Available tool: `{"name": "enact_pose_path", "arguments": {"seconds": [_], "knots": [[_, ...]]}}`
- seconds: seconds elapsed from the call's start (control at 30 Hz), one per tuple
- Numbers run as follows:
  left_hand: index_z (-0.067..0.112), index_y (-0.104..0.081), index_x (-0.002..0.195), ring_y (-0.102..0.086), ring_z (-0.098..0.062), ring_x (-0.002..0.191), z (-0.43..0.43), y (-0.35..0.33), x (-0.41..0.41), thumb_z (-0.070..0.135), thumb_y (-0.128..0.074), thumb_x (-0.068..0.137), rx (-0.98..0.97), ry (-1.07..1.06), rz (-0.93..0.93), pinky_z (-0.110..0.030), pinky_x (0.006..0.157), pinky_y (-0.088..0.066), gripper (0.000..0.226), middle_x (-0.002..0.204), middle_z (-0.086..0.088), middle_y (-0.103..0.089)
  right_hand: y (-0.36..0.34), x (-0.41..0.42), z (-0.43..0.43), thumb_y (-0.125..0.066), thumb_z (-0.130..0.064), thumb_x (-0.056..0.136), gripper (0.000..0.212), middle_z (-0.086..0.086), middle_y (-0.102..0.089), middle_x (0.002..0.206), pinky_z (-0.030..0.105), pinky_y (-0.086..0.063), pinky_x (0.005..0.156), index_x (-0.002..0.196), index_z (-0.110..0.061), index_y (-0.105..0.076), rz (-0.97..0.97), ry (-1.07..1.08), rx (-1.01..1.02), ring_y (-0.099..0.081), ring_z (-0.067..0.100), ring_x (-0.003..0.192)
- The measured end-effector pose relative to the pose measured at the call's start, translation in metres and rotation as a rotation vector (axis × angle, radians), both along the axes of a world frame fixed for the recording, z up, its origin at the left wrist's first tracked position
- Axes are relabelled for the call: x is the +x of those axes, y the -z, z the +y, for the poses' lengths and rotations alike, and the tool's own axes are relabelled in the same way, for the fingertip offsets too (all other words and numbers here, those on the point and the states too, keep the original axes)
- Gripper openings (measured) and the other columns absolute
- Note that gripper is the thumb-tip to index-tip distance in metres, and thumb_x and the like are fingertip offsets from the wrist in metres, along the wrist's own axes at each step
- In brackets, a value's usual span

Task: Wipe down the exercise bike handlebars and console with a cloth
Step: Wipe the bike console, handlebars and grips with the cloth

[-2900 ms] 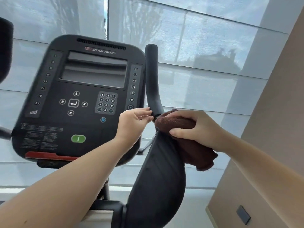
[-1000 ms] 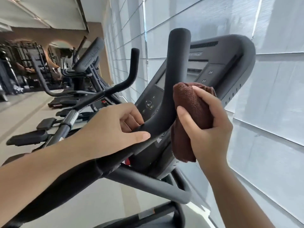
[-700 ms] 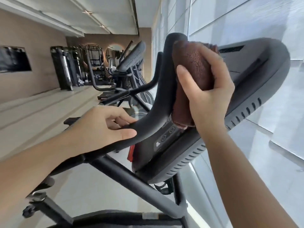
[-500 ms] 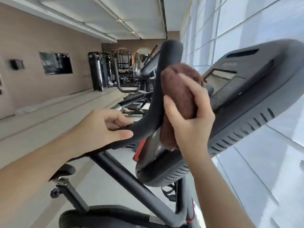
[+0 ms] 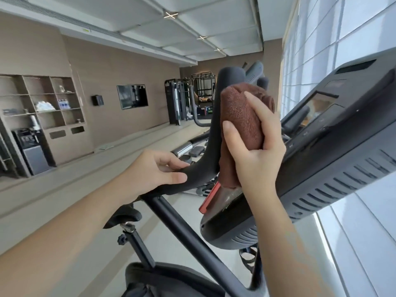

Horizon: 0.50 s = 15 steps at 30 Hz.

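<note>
A black upright handlebar (image 5: 216, 125) rises at the centre of the head view, beside the dark console (image 5: 334, 151) on the right. My right hand (image 5: 257, 155) grips a brown cloth (image 5: 242, 116) and presses it against the right side of the bar's upright part. My left hand (image 5: 158, 170) holds the lower bend of the same handlebar, thumb on the near side and fingers curled over the far side. The cloth's lower end hangs down in front of the console's red strip (image 5: 209, 199).
The bike's frame tube (image 5: 182, 228) slopes down to the lower right, with the saddle post (image 5: 137, 243) beside it. Other gym machines (image 5: 182, 103) stand at the far end. Shelves (image 5: 42, 101) line the left wall. Shaded windows (image 5: 321, 35) fill the right.
The view has swung further left, showing more of the gym. My right hand and the cloth have slid a little lower along the upright bar since 0.7 s ago. My left hand keeps its hold.
</note>
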<state>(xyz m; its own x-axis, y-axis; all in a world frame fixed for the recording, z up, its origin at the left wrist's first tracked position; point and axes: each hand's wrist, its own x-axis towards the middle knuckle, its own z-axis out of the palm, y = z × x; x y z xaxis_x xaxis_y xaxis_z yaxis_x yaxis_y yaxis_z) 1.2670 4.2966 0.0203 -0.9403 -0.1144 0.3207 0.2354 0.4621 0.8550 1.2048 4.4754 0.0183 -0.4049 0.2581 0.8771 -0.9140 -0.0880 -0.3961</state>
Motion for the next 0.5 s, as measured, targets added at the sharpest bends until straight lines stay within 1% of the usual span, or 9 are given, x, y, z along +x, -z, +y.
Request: {"name": "enact_pose_path", "arguments": {"seconds": [0.07, 0.17, 0.23, 0.3, 0.33, 0.37, 0.43, 0.47, 0.5], "knots": [[0.014, -0.072, 0.080, -0.069, -0.023, 0.082, 0.001, 0.002, 0.000, 0.003, -0.074, 0.063, 0.000, 0.005, 0.009, -0.031, 0.075, -0.056, 0.020, 0.092, -0.011, -0.073, 0.023, 0.004, -0.006, -0.065, -0.026, 0.076, 0.040, 0.001, -0.055, 0.115, 0.014, -0.038, 0.093, 0.114, -0.032, -0.053, -0.042, -0.042, -0.030, -0.049, -0.001, 0.111], [0.025, -0.074, 0.071, -0.069, -0.014, 0.080, 0.005, 0.003, 0.002, 0.017, -0.075, 0.054, 0.006, 0.004, 0.041, -0.023, 0.071, -0.056, 0.018, 0.085, 0.000, -0.075, 0.040, 0.012, -0.010, -0.065, -0.028, 0.075, 0.039, 0.001, -0.056, 0.117, 0.025, -0.041, 0.098, 0.111, -0.036, -0.054, -0.120, -0.104, -0.067, -0.050, 0.004, 0.114], [0.025, -0.073, 0.073, -0.069, -0.014, 0.084, 0.007, 0.007, 0.003, 0.021, -0.075, 0.054, 0.018, -0.013, 0.060, -0.022, 0.070, -0.055, 0.020, 0.088, 0.001, -0.075, 0.027, 0.010, -0.003, -0.066, -0.030, 0.076, 0.040, 0.001, -0.053, 0.117, 0.026, -0.039, 0.100, 0.114, -0.035, -0.055, -0.102, -0.115, -0.042, -0.048, 0.008, 0.116], [0.021, -0.072, 0.079, -0.068, -0.016, 0.088, 0.008, 0.011, 0.003, 0.021, -0.074, 0.055, 0.050, -0.039, 0.073, -0.021, 0.071, -0.053, 0.024, 0.093, 0.001, -0.074, 0.000, 0.003, 0.007, -0.068, -0.030, 0.077, 0.044, 0.003, -0.050, 0.120, 0.028, -0.038, 0.102, 0.119, -0.032, -0.054, -0.053, -0.150, 0.008, -0.046, 0.015, 0.120], [0.019, -0.072, 0.080, -0.068, -0.016, 0.088, 0.009, 0.012, 0.003, 0.022, -0.075, 0.056, 0.062, -0.055, 0.076, -0.020, 0.071, -0.053, 0.025, 0.092, 0.001, -0.074, -0.015, -0.002, 0.011, -0.068, -0.030, 0.077, 0.045, 0.002, -0.049, 0.120, 0.026, -0.037, 0.102, 0.120, -0.031, -0.055, -0.032, -0.177, 0.034, -0.045, 0.015, 0.120], [0.019, -0.072, 0.079, -0.068, -0.016, 0.087, 0.011, 0.011, 0.004, 0.024, -0.078, 0.055, 0.066, -0.066, 0.069, -0.020, 0.071, -0.052, 0.025, 0.091, 0.001, -0.074, -0.027, -0.006, 0.014, -0.069, -0.029, 0.077, 0.045, 0.001, -0.048, 0.120, 0.020, -0.035, 0.102, 0.120, -0.031, -0.055, -0.019, -0.213, 0.052, -0.044, 0.013, 0.121], [0.019, -0.073, 0.076, -0.068, -0.015, 0.083, 0.015, 0.009, 0.006, 0.034, -0.086, 0.052, 0.075, -0.085, 0.049, -0.020, 0.070, -0.052, 0.031, 0.088, 0.000, -0.074, -0.038, -0.009, 0.017, -0.070, -0.026, 0.077, 0.045, 0.002, -0.046, 0.120, 0.008, -0.032, 0.098, 0.119, -0.032, -0.056, 0.004, -0.293, 0.066, -0.043, 0.008, 0.118], [0.019, -0.073, 0.074, -0.068, -0.013, 0.080, 0.016, 0.008, 0.007, 0.035, -0.088, 0.050, 0.082, -0.093, 0.038, -0.019, 0.069, -0.052, 0.033, 0.085, 0.000, -0.074, -0.036, -0.009, 0.017, -0.070, -0.023, 0.077, 0.045, 0.003, -0.046, 0.120, 0.004, -0.030, 0.094, 0.119, -0.032, -0.055, 0.021, -0.327, 0.066, -0.043, 0.003, 0.116], [0.019, -0.072, 0.073, -0.067, -0.010, 0.074, 0.018, 0.007, 0.009, 0.031, -0.089, 0.050, 0.100, -0.104, 0.025, -0.016, 0.065, -0.052, 0.031, 0.081, 0.001, -0.074, -0.030, -0.009, 0.017, -0.069, -0.020, 0.077, 0.045, 0.004, -0.045, 0.119, 0.001, -0.030, 0.090, 0.118, -0.033, -0.053, 0.034, -0.358, 0.067, -0.041, -0.005, 0.113]]}}
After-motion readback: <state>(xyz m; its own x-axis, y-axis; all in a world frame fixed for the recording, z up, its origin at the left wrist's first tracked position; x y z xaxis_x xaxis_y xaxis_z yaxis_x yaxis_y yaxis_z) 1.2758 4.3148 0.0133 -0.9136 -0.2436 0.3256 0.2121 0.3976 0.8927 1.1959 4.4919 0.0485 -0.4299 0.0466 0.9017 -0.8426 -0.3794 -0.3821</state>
